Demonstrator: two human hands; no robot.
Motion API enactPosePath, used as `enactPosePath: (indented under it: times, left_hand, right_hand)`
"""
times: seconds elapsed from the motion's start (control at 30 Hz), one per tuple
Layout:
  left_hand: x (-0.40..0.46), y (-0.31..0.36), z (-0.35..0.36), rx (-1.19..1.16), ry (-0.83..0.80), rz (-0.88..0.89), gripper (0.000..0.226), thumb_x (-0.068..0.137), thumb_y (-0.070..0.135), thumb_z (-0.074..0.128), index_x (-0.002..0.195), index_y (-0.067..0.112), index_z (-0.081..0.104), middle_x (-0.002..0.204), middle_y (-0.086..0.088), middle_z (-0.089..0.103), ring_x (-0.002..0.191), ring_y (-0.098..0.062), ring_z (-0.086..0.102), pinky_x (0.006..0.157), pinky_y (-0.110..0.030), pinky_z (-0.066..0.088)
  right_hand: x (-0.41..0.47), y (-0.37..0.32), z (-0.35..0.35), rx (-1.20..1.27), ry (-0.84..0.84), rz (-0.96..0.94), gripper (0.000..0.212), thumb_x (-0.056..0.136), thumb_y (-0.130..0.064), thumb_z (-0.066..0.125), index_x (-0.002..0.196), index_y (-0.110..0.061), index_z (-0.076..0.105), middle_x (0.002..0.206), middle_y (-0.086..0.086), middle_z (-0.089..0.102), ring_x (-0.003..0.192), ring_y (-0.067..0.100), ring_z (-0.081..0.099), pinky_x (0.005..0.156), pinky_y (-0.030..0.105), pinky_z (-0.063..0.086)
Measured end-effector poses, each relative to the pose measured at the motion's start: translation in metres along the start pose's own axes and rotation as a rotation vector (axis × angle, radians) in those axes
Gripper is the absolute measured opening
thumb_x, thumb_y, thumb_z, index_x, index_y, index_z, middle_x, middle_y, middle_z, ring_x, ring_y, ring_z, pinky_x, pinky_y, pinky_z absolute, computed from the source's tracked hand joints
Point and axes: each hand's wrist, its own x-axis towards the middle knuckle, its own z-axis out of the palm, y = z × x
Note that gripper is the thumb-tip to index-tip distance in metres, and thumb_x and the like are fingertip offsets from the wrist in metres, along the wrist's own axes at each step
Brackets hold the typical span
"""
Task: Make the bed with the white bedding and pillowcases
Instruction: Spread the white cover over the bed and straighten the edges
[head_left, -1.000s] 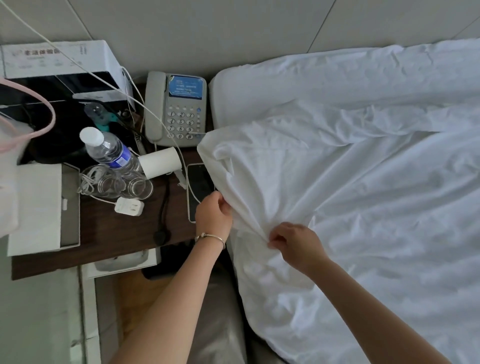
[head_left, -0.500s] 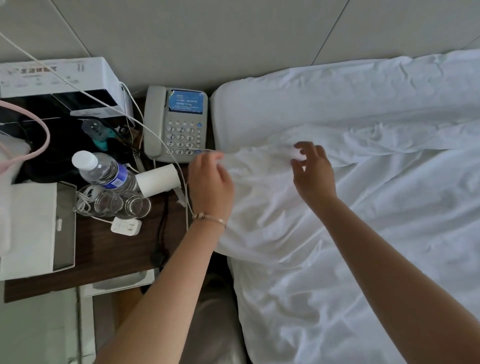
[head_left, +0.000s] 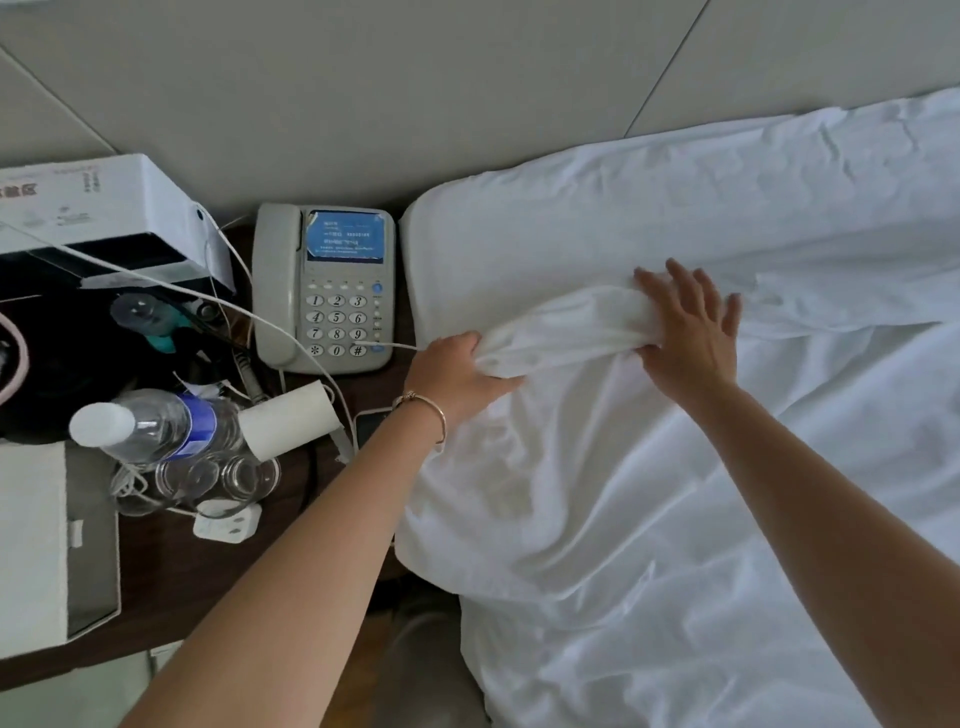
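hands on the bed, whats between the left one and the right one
In the head view, a bunched roll of the white duvet spans from the left hand, gripping one end, to the right hand, pressing on the other.

White duvet (head_left: 649, 519) lies rumpled across the bed, its top corner bunched into a thick roll near the head end, creases fanning down from it. Beneath and beyond it, the white fitted sheet (head_left: 597, 218) covers the mattress corner, smoother, lightly wrinkled, running right up against the wall.
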Motion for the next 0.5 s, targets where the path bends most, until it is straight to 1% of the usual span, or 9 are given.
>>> enactPosePath:
  times: [0.03, 0.07, 0.1, 0.13, 0.17, 0.23, 0.3, 0.4, 0.5]
  left_hand:
    - [0.002, 0.002, 0.000, -0.154, -0.033, -0.001, 0.028, 0.074, 0.044, 0.076, 0.084, 0.023, 0.061, 0.086, 0.006, 0.068, 0.086, -0.017, 0.064, 0.069, -0.020, 0.048]
    - [0.005, 0.004, -0.001, -0.226, -0.029, 0.008, 0.022, 0.075, 0.036, 0.075, 0.079, 0.023, 0.058, 0.080, 0.009, 0.065, 0.081, -0.017, 0.063, 0.063, -0.017, 0.045]
    - [0.009, 0.007, -0.003, -0.224, 0.003, 0.038, 0.021, 0.075, 0.035, 0.072, 0.076, 0.021, 0.056, 0.075, 0.008, 0.063, 0.078, -0.019, 0.062, 0.060, -0.019, 0.045]
    - [0.016, 0.012, -0.007, -0.177, 0.053, 0.071, 0.023, 0.073, 0.037, 0.067, 0.075, 0.018, 0.054, 0.073, 0.005, 0.063, 0.077, -0.023, 0.062, 0.062, -0.026, 0.048]
    - [0.026, 0.017, -0.015, -0.112, 0.111, 0.105, 0.026, 0.070, 0.039, 0.061, 0.076, 0.015, 0.053, 0.073, 0.001, 0.064, 0.077, -0.027, 0.062, 0.063, -0.031, 0.050]
    - [0.057, 0.033, -0.038, 0.001, 0.227, 0.163, 0.023, 0.071, 0.036, 0.057, 0.076, 0.015, 0.049, 0.076, -0.006, 0.066, 0.079, -0.034, 0.061, 0.061, -0.034, 0.048]
    - [0.094, 0.051, -0.066, 0.065, 0.319, 0.202, 0.013, 0.078, 0.027, 0.059, 0.075, 0.017, 0.051, 0.081, -0.012, 0.066, 0.083, -0.039, 0.060, 0.060, -0.034, 0.042]
    - [0.144, 0.068, -0.091, 0.191, 0.373, 0.218, 0.011, 0.083, 0.023, 0.059, 0.087, 0.013, 0.059, 0.093, -0.018, 0.067, 0.090, -0.043, 0.059, 0.064, -0.036, 0.040]
    - [0.178, 0.055, -0.085, 0.410, 0.339, 0.088, 0.021, 0.086, 0.026, 0.055, 0.104, 0.015, 0.054, 0.102, -0.017, 0.066, 0.094, -0.042, 0.060, 0.065, -0.035, 0.038]
  right_hand:
    - [0.009, 0.004, -0.002, -0.069, -0.074, -0.025, 0.061, 0.085, -0.028, 0.064, 0.142, -0.036, 0.041, 0.156, -0.004, 0.030, 0.148, 0.023, 0.012, 0.117, 0.051, -0.006]
    - [0.016, 0.006, -0.005, -0.115, -0.130, -0.041, 0.048, 0.089, -0.032, 0.059, 0.135, -0.033, 0.047, 0.148, -0.004, 0.043, 0.145, 0.022, 0.024, 0.118, 0.051, -0.004]
    - [0.022, 0.008, -0.008, -0.137, -0.167, -0.042, 0.037, 0.091, -0.032, 0.055, 0.128, -0.029, 0.052, 0.135, 0.000, 0.056, 0.135, 0.023, 0.039, 0.118, 0.048, 0.004]
    - [0.028, 0.008, -0.015, -0.115, -0.166, -0.030, 0.031, 0.092, -0.030, 0.053, 0.122, -0.025, 0.056, 0.122, 0.006, 0.064, 0.122, 0.028, 0.050, 0.114, 0.042, 0.017]
    - [0.036, 0.004, -0.025, -0.061, -0.142, 0.000, 0.029, 0.091, -0.027, 0.054, 0.119, -0.022, 0.058, 0.112, 0.012, 0.068, 0.110, 0.033, 0.056, 0.104, 0.038, 0.027]
    - [0.065, -0.007, -0.052, 0.062, -0.030, 0.039, 0.031, 0.087, -0.025, 0.055, 0.117, -0.018, 0.062, 0.103, 0.021, 0.068, 0.098, 0.039, 0.059, 0.093, 0.036, 0.033]
    - [0.110, -0.023, -0.080, 0.129, 0.086, 0.013, 0.038, 0.081, -0.031, 0.047, 0.112, -0.018, 0.065, 0.101, 0.023, 0.068, 0.094, 0.041, 0.059, 0.093, 0.037, 0.033]
    - [0.173, -0.042, -0.092, 0.160, 0.136, -0.024, 0.045, 0.075, -0.030, 0.040, 0.111, -0.019, 0.065, 0.105, 0.019, 0.068, 0.100, 0.039, 0.058, 0.093, 0.037, 0.032]
    - [0.207, -0.052, -0.054, 0.045, 0.116, -0.055, 0.038, 0.081, -0.023, 0.046, 0.115, -0.027, 0.061, 0.116, 0.009, 0.061, 0.111, 0.031, 0.051, 0.098, 0.039, 0.029]
